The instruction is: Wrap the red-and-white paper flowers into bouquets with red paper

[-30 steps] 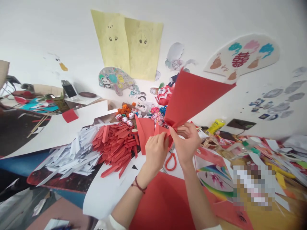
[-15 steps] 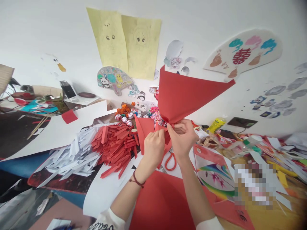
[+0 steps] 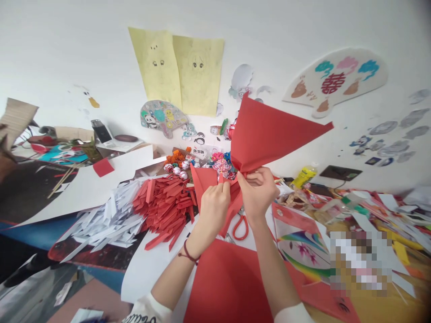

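Note:
Both of my hands are closed on a piece of red paper [image 3: 272,130], whose upper part flares into a wide pointed shape. My right hand [image 3: 258,190] pinches the narrow gathered part between thumb and fingers. To its left, my left hand [image 3: 215,202] grips a lower part of the red paper, its fingertips turned away from view. Beneath the hands lie scissors with red handles [image 3: 240,228], partly covered by the paper. A large red sheet [image 3: 229,282] is spread between my forearms.
Piles of folded red strips [image 3: 168,202] and white strips [image 3: 111,224] lie to the left. Small paper flowers [image 3: 220,162] stand behind my hands. A yellow bottle [image 3: 304,175], a printed red bag [image 3: 299,242] and loose scraps are on the right. The wall stands close behind.
The flared red paper has shifted slightly to the right, away from my left hand. Both hands keep their hold, and the whole view has tilted a little.

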Tool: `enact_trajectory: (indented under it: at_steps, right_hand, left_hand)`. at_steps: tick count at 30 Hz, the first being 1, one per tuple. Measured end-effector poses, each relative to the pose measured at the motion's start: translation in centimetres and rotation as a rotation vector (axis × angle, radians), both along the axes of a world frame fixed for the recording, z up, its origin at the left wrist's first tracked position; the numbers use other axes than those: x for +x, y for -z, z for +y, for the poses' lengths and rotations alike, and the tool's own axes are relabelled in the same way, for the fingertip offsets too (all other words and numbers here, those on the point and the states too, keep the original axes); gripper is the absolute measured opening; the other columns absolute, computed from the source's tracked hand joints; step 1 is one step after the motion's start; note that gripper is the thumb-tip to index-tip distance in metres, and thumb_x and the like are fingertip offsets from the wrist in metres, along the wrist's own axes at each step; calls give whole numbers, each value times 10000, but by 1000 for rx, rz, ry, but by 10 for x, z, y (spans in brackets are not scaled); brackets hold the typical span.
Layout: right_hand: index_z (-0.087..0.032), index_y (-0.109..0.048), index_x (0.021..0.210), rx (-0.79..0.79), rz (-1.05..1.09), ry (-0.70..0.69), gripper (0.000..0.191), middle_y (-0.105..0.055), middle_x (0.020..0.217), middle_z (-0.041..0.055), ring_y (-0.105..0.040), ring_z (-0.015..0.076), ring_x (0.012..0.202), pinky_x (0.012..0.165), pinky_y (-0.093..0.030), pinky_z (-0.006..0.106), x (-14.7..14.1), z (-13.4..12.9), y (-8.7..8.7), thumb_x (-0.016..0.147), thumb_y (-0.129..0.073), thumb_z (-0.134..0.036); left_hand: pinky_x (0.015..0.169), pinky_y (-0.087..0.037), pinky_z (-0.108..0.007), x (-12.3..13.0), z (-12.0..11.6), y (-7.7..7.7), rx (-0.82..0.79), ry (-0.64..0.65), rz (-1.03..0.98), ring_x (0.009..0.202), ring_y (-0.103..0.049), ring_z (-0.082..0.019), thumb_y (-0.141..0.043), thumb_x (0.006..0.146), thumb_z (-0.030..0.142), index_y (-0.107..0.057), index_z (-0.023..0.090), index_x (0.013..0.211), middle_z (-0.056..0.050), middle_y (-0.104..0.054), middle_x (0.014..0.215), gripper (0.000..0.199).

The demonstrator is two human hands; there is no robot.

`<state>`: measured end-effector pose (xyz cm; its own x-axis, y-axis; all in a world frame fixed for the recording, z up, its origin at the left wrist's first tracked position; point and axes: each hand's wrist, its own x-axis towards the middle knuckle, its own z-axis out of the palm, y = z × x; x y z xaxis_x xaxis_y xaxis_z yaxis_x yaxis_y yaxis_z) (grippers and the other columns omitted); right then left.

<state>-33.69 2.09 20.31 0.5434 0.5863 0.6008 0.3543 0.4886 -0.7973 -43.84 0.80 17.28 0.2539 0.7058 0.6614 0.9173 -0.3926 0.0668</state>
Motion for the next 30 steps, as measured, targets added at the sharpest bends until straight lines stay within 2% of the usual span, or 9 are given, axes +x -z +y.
enact_trajectory:
  at_steps: [4,6,8,11,14,17,21,26,30]
  right_hand:
    - [-192,-543,814,49,53,12,266,-614,611,-33,-621,142,564,595,-537,257,12,11,-5,664,-742,-284]
    - [-187,-544,815,91,111,-34,292,-616,618,-33,-616,137,577,600,-530,253,26,21,-9,648,-758,-295]
    - [-186,-560,865,91,190,-199,329,-625,645,-36,-617,131,604,626,-528,258,41,33,-11,639,-771,-297]
    - [-205,-583,882,63,323,-538,338,-659,791,-19,-636,130,705,730,-529,286,60,51,-8,614,-780,-265]
    - [-219,-586,780,-11,370,-783,252,-637,762,-19,-626,137,719,744,-522,292,67,62,6,617,-762,-296]
    - [-237,-581,778,-68,372,-890,251,-592,676,-37,-582,134,621,717,-519,314,64,67,22,631,-745,-357]
    - [-247,-544,749,-88,371,-1003,264,-561,692,-32,-549,132,612,696,-512,312,59,71,33,654,-742,-392]
    - [-263,-537,762,-100,373,-1133,348,-508,664,-32,-545,160,655,655,-499,314,62,82,38,598,-793,-432]
    - [-242,-551,764,-129,316,-1192,301,-524,701,10,-567,183,695,601,-482,315,69,89,47,694,-726,-476]
  left_hand:
    - [599,-359,-301,-9,-8,4,-5,13,-40,638,-545,-192,-464,838,66,-577,183,873,-47,-598,697,167]
    - [603,-375,-293,-19,-17,7,-53,22,-109,641,-563,-190,-464,847,83,-600,187,876,-49,-619,690,173]
    - [622,-403,-271,-29,-25,8,-107,25,-282,679,-603,-177,-470,865,129,-623,200,907,-50,-668,755,174]
    - [687,-453,-236,-35,-28,5,-263,169,-614,731,-644,-145,-497,879,217,-642,225,960,-19,-710,836,167]
    - [761,-467,-250,-25,-13,0,-371,302,-832,808,-644,-155,-503,886,308,-656,219,996,-32,-712,893,208]
    - [753,-459,-254,-6,7,3,-540,473,-998,823,-627,-163,-543,861,382,-672,185,948,-56,-699,909,251]
    - [649,-413,-211,12,23,16,-878,715,-1332,681,-558,-108,-688,749,406,-643,135,824,-22,-633,748,285]
    - [639,-354,-189,15,32,25,-949,795,-1533,648,-494,-65,-757,696,346,-639,124,804,10,-576,705,273]
    - [640,-350,-204,16,41,31,-986,804,-1529,638,-501,-71,-780,668,348,-659,109,795,-6,-599,706,296]
